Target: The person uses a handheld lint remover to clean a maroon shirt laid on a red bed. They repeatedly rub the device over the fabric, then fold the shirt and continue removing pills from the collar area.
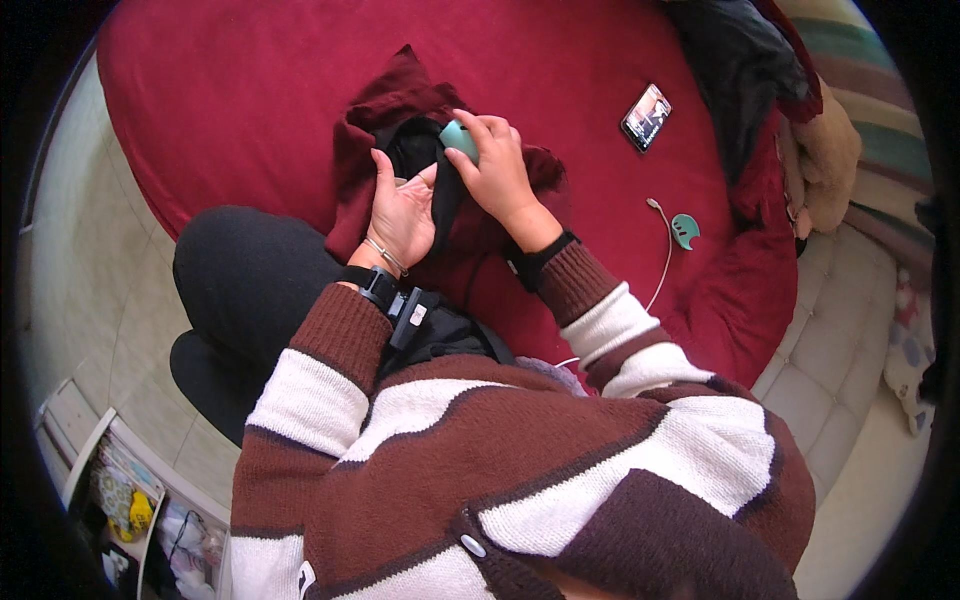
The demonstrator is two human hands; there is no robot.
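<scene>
My right hand [491,161] is closed around a small teal handheld device [460,140], likely a fabric shaver. It presses the device against a strip of black cloth [448,199], part of or lying on a dark maroon knit garment [352,161]. Palm up, my left hand [403,214] supports that black cloth from below. Its fingers pass behind the strip and are partly hidden, while the thumb stands apart. The garment lies bunched on a crimson bed cover [247,97] before my knees.
To the right rest a smartphone [646,118] with a lit screen, a white cable [666,255] and a teal slotted cover [684,231]. Black cloth [742,82] hangs at the upper right, near a beige plush toy [829,161]. A shelf [154,517] with bagged items stands lower left.
</scene>
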